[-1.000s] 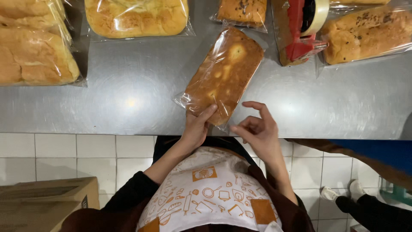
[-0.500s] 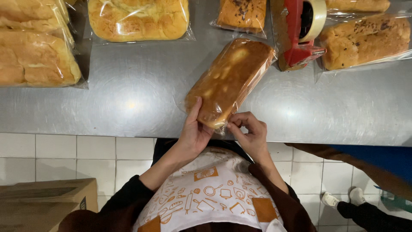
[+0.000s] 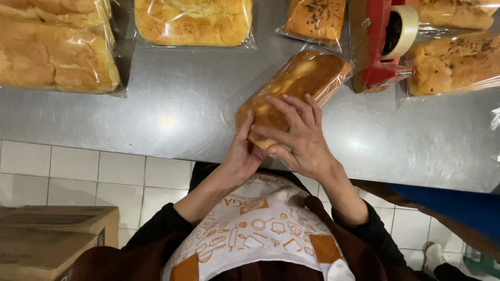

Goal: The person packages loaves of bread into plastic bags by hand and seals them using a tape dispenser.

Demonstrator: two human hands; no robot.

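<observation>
Head view: one bagged loaf (image 3: 307,78) at frame centre on the steel worktop (image 3: 182,114), left hand (image 3: 245,151) and right hand (image 3: 297,132) closed around its near end, five more wrapped breads cut off along the top edge, one red tape dispenser (image 3: 377,47) upper right

— We see clear bags of golden bread along the far edge: pale loaves (image 3: 54,57) left, bun slab (image 3: 194,21) centre.

— And our wrapped brown loaf (image 3: 297,86) near; cardboard box (image 3: 52,239), probably, lower left.

I see the bagged loaf (image 3: 304,78) on the table (image 3: 177,114), between both hands. The tape dispenser (image 3: 383,44) stands just right of it; bagged bread (image 3: 52,57) lies far left.
</observation>
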